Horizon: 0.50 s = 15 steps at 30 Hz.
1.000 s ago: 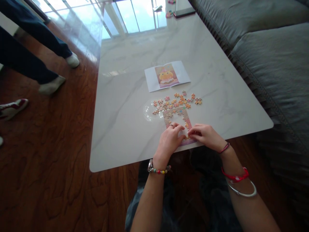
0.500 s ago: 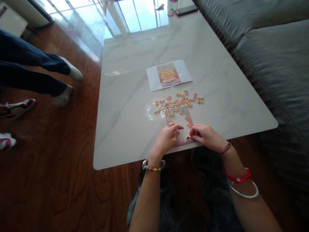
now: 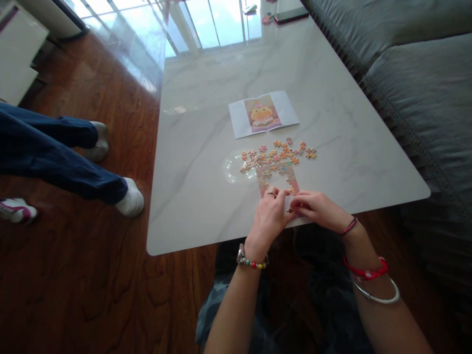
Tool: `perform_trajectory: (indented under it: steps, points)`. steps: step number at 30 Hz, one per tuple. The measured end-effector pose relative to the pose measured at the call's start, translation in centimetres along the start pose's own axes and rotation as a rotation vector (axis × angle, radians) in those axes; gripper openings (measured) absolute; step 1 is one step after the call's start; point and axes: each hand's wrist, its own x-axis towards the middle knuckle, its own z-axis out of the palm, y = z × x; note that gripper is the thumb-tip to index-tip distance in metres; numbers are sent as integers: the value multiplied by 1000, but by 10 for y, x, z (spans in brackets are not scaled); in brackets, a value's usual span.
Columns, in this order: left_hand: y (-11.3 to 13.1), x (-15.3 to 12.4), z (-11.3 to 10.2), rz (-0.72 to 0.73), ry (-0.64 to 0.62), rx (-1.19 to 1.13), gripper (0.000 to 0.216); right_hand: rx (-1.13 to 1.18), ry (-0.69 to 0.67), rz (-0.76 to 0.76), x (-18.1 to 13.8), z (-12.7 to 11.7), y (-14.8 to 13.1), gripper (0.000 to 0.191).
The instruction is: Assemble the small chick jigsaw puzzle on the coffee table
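Observation:
On the table lies a partly assembled jigsaw puzzle, its border joined around a bare white middle. My left hand rests over its lower left part, thumb and forefinger apart, the thumb reaching close to a small dark puzzle piece. From the other side, my right hand has its fingers pinched at that piece, by the puzzle's lower right corner. Both hands cover much of the lower border. Loose puzzle pieces are scattered just beyond the top edge.
A creased sheet with a printed picture lies past the pieces on the marble-look table. At the far end is a dark flat object. A grey sofa borders the right side; a person's legs stand at left.
My left hand has moved right, closer to my right hand and the dark piece. My right hand stays near the corner. The person at left has shifted their legs and feet.

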Motion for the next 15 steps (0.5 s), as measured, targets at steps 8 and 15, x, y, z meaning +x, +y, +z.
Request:
perform_trajectory:
  steps: [8, 15]
  points:
    - [8, 2, 9, -53, 21, 120, 50, -42, -23, -23, 1, 1, 1, 13]
    - [10, 1, 9, -63, 18, 102, 56, -30, -22, -53, -1, 3, 0, 9]
